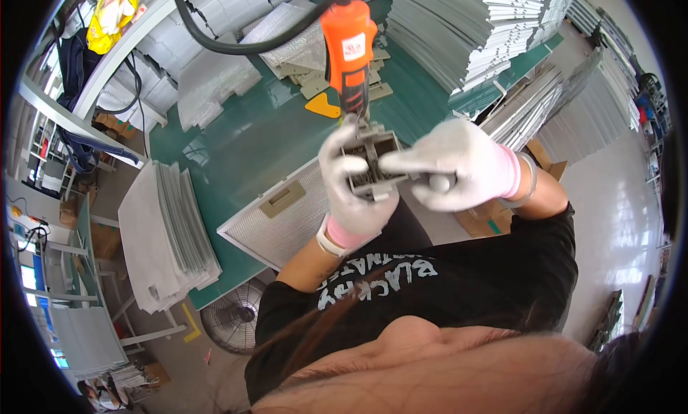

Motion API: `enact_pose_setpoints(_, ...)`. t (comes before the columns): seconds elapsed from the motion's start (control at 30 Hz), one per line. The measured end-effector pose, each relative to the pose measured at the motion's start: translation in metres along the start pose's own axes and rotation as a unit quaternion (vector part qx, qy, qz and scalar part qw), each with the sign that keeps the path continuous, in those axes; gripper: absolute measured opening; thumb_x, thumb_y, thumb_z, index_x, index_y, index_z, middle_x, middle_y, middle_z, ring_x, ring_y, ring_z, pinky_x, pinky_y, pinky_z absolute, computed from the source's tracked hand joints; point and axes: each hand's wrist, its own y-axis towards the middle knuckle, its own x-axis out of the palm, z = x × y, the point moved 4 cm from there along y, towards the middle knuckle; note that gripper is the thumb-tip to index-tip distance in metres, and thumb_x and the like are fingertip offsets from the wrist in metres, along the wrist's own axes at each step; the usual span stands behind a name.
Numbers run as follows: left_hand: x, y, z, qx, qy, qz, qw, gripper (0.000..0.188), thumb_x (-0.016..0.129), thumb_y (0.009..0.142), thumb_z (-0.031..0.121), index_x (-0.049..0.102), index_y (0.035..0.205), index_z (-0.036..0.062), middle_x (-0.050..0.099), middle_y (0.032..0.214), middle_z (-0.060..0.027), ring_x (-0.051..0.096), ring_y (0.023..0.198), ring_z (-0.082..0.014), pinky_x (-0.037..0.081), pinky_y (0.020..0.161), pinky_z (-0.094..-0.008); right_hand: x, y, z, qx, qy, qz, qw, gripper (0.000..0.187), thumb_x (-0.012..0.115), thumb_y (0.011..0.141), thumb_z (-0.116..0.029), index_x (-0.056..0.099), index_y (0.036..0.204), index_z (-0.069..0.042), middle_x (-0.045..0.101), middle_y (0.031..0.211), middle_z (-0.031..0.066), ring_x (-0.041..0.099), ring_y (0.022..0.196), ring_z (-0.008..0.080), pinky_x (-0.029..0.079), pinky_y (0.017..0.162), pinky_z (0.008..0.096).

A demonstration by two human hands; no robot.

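Observation:
Both hands wear white gloves with pink cuffs. My left hand (351, 181) is closed round a small grey box (378, 130) with compartments, held up in front of my body. Small dark bits lie inside it, too small to name. My right hand (466, 167) reaches in from the right, its index fingertip at a compartment and its other fingers curled. Whether these fingers hold anything is hidden. Just beyond the box hangs an orange and black power screwdriver (349, 48), its lower end close to my left fingertips.
On the green table (208, 152), a framed mesh panel (287, 210) leans by my left arm. White sheets (161, 235) are stacked at left, and tall panel stacks (444, 34) at far right. A yellow piece (322, 106) lies behind. A floor fan (240, 315) stands below.

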Motion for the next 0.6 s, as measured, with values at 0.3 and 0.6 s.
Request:
enact_pose_setpoints(0.3,-0.007,0.026,0.0,-0.071,-0.11,-0.024,0.991,0.062,0.071,0.071,-0.01,0.038,0.119,0.0116,0.036,0.142,-0.0182,0.055,0.126,-0.0312,0.053,0.099,-0.0419,-0.012,-0.015,0.016,0.137,0.021,0.131,0.982,0.036,0.069,0.08,-0.004,0.07,0.116,-0.002,0.07,0.083,0.0096,0.064,0.064,0.0146,0.052,0.06,0.0276)
enact_pose_setpoints(0.6,-0.006,0.027,-0.008,-0.115,-0.107,-0.024,0.987,0.057,0.066,0.069,-0.013,0.038,0.114,0.0065,0.039,0.139,-0.0194,0.055,0.125,-0.0316,0.05,0.101,-0.041,-0.003,-0.022,0.067,0.283,0.047,0.15,0.946,0.03,0.069,0.086,-0.011,0.07,0.115,-0.001,0.042,0.061,-0.0063,0.038,0.058,0.0032,0.037,0.054,0.0227)
